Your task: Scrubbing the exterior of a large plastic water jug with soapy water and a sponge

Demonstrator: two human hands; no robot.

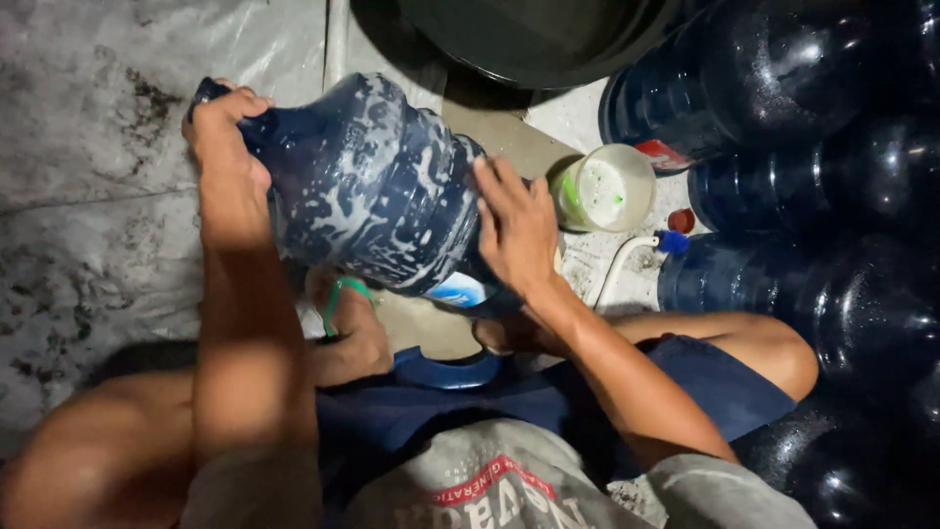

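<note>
Left hand (223,132): the fingers are curled together and clamped around the neck end of the large blue water jug (367,181). The thumb side faces the camera; the fingertips wrap over the far side of the neck and are partly hidden.

Right hand (516,227): the fingers are extended and slightly spread, pressed flat against the base end of the jug. The palm bears on the jug wall. The hand does not enclose anything.

Jug position: the jug lies on its side, held off the ground between both hands, neck to the left of the view and base to the right. Its ribbed surface is streaked with white foam. It sits above the person's knees and dark blue shorts (431,407).

Below the jug: one foot (352,338) in a sandal with a green strap rests on the concrete floor (88,225). A blue ring-shaped object lies just beside it; its kind cannot be determined.

Right of the jug: a translucent cup (609,188) holding a pale liquid and a green item stands on the floor, near the right hand. A white hose with a blue fitting (646,250) lies just beside the cup. A small red cap (681,220) lies near the fitting.

Far right: several dark blue jugs (783,88) are stacked closely together. At the top, a black basin (534,39) is partly in view.
</note>
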